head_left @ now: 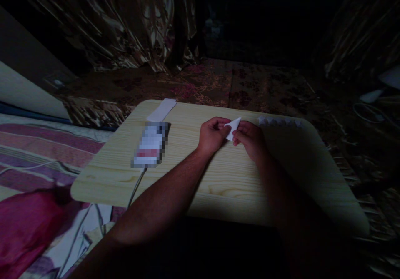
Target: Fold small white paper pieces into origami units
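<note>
Between my two hands is a small piece of folded white paper (233, 128) with a pointed corner sticking up to the right. My left hand (213, 135) pinches its left side, thumb over the paper. From the other side, my right hand (250, 135) grips the lower right edge between thumb and fingers. Both hands are just above the wooden tabletop (231, 179). A row of several small folded white paper pieces (279, 122) lies to the right along the far edge. Toward the far left is a stack of white paper strips (161, 109).
A phone (150, 144), blurred out, lies on the table's left with a white cable (136, 186) running off the near edge. A striped bedcover (53, 145) and a pink-red cloth or bag (28, 229) are on the left. Patterned curtains (125, 16) hang behind.
</note>
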### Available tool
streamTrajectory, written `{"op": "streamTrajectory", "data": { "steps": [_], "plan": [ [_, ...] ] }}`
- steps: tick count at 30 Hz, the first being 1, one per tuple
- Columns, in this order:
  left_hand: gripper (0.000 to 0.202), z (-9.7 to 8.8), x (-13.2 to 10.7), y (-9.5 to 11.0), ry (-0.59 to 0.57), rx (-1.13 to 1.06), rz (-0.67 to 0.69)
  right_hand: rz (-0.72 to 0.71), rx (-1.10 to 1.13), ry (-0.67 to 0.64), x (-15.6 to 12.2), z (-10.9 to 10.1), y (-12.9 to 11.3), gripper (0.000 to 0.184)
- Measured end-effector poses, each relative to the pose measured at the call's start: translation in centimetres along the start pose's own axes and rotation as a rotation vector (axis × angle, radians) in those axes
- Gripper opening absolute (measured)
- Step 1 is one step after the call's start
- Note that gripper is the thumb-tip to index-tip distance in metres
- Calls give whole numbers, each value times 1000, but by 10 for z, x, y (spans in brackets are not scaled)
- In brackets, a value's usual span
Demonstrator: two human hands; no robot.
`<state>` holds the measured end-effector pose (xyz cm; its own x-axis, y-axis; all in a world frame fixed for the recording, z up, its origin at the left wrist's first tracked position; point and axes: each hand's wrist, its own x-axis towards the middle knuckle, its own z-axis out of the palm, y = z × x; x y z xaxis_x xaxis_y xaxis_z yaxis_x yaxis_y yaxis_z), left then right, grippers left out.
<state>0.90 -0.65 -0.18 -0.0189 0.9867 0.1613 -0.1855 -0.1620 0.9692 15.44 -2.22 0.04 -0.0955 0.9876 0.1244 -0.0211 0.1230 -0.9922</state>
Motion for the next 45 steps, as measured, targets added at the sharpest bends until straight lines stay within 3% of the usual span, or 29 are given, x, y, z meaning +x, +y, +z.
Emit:
{"op": "streamTrajectory", "data": {
  "steps": [22, 45],
  "plan": [
    [19, 2, -4, 2, 26, 30, 32, -18, 2, 52, -1, 4, 1, 29],
    [23, 1, -3, 1, -23, -23, -7, -12, -7, 70, -1, 4, 2, 27]
  ]
}}
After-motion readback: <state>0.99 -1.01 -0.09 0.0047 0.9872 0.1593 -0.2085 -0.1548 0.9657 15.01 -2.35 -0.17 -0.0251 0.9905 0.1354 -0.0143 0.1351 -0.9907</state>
